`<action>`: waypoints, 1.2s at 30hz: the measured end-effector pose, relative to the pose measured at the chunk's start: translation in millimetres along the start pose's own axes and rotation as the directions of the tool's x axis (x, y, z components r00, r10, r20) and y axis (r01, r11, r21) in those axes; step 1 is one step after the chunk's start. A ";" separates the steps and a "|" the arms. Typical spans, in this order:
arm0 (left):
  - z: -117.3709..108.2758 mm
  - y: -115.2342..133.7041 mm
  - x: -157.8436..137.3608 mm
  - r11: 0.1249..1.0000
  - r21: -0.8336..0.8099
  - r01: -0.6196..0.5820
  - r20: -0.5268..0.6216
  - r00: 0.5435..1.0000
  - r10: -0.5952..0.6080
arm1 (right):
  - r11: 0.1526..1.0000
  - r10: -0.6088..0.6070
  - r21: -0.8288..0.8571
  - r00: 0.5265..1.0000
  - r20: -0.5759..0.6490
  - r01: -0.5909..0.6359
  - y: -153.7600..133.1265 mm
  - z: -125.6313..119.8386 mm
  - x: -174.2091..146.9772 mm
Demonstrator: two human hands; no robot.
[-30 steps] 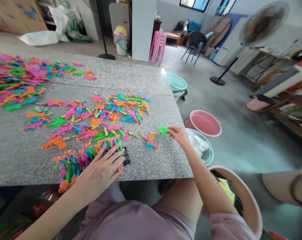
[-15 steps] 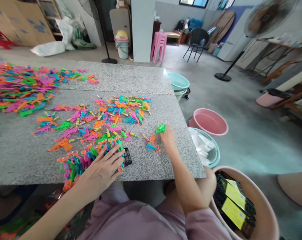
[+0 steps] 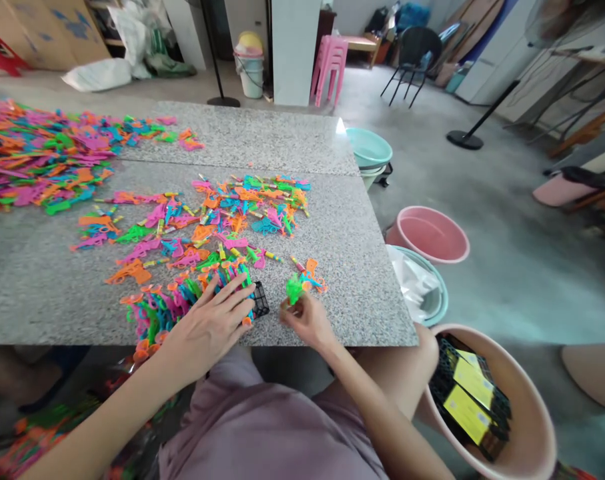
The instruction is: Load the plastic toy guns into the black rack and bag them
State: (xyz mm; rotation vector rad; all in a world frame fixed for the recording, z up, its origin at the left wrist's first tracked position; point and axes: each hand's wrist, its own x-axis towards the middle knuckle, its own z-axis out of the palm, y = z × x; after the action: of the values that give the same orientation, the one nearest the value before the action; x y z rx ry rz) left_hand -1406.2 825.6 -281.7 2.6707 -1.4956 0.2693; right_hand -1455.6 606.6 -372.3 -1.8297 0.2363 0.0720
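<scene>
My left hand (image 3: 209, 325) lies with fingers stretched over a tight row of colourful toy guns (image 3: 182, 293), tipped with orange cups. This row stands in a black plastic basket (image 3: 261, 300), whose bare right end shows beyond my fingers. Between the fingertips of my right hand (image 3: 309, 320), just right of the basket, is a green toy gun (image 3: 295, 288), held above the table. Its lower part is hidden by the fingers. Behind it lie a blue and an orange toy gun (image 3: 311, 269). Loose toy guns (image 3: 232, 213) are scattered beyond the basket.
A large heap of toy guns (image 3: 42, 157) covers the far left of the speckled stone table (image 3: 342, 233). Right of the table stand a pink basin (image 3: 432, 233), a basin with white plastic (image 3: 417, 280), and a tub (image 3: 527, 400) holding black baskets and yellow cards.
My right hand has come left and nearer to me, bringing the green toy gun towards the basket's right end. My left hand stays on the row. The whole view has shifted slightly.
</scene>
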 end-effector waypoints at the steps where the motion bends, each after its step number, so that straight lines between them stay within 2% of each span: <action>1: -0.3 -0.1 0.5 1.000 0.010 -0.007 0.000 1.000 0.007 | 0.999 -0.008 -0.038 0.999 0.031 0.009 -2.4 11.1 1.4; 5: 0.2 -1.7 0.4 1.000 0.014 -0.026 0.007 1.000 0.026 | 0.972 -0.077 -0.212 0.990 0.120 0.102 -8.4 36.6 12.2; 8: 0.4 -1.9 -0.3 1.000 0.004 -0.017 0.024 1.000 0.017 | 0.892 -0.109 -0.423 0.984 0.144 0.161 -14.1 38.0 17.1; 11: 1.9 -1.5 -0.9 1.000 0.007 0.000 0.008 1.000 0.000 | 0.805 -0.084 -0.570 0.983 0.165 0.164 -25.5 36.4 19.2; 15: 7.9 -3.4 -1.7 1.000 -0.021 0.015 -0.011 1.000 -0.016 | 0.713 -0.028 -0.670 0.963 0.267 0.207 -43.6 43.6 26.0; 18: 12.8 -6.4 -1.8 1.000 0.003 -0.008 -0.027 1.000 0.008 | 0.716 -0.061 -0.638 0.936 0.347 0.283 -49.2 43.6 31.7; 21: 15.3 -8.5 -1.7 0.999 0.042 -0.025 -0.071 0.997 0.028 | 0.748 -0.114 -0.568 0.910 0.399 0.343 -47.0 20.0 40.1; 23: 15.8 -9.3 -2.0 0.999 0.037 -0.033 -0.072 0.997 0.036 | 0.738 -0.151 -0.594 0.936 0.320 0.322 -43.7 -7.7 52.1; 25: 15.7 -10.1 -2.8 1.000 0.013 -0.028 -0.064 0.998 0.028 | 0.655 -0.232 -0.687 0.949 0.211 0.313 -40.0 -36.2 69.7; 26: 15.5 -10.7 -3.2 1.000 0.002 -0.024 -0.061 0.998 0.024 | 0.578 -0.277 -0.734 0.932 0.235 0.356 -38.1 -48.4 79.6; 27: 15.0 -11.5 -3.8 1.000 -0.004 -0.022 -0.053 0.998 0.021 | 0.486 -0.307 -0.763 0.901 0.307 0.426 -36.2 -58.5 89.3; 29: 13.5 -13.1 -4.7 1.000 -0.004 -0.030 -0.039 0.999 0.030 | 0.315 -0.268 -0.732 0.797 0.542 0.604 -32.6 -73.0 105.2; 31: 11.5 -14.2 -5.3 0.999 0.005 -0.044 -0.036 0.998 0.044 | 0.231 -0.172 -0.666 0.703 0.690 0.710 -30.0 -83.6 113.6; 32: 10.6 -14.3 -5.4 0.999 0.013 -0.049 -0.039 0.998 0.050 | 0.219 -0.135 -0.654 0.686 0.715 0.724 -28.9 -88.7 114.7; 34: 10.2 -13.7 -5.5 0.998 0.036 -0.060 -0.047 0.997 0.062 | 0.246 -0.116 -0.672 0.709 0.695 0.699 -26.3 -99.3 111.1; 36: 12.3 -12.1 -5.9 0.997 0.057 -0.061 -0.055 0.996 0.064 | 0.326 -0.158 -0.701 0.767 0.622 0.635 -21.3 -108.1 101.7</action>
State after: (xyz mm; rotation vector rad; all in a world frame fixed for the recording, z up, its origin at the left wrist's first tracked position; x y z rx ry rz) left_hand -1397.5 835.2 -294.5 2.6374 -1.5797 0.3922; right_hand -1360.0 495.6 -340.5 -2.8294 -0.8162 0.3126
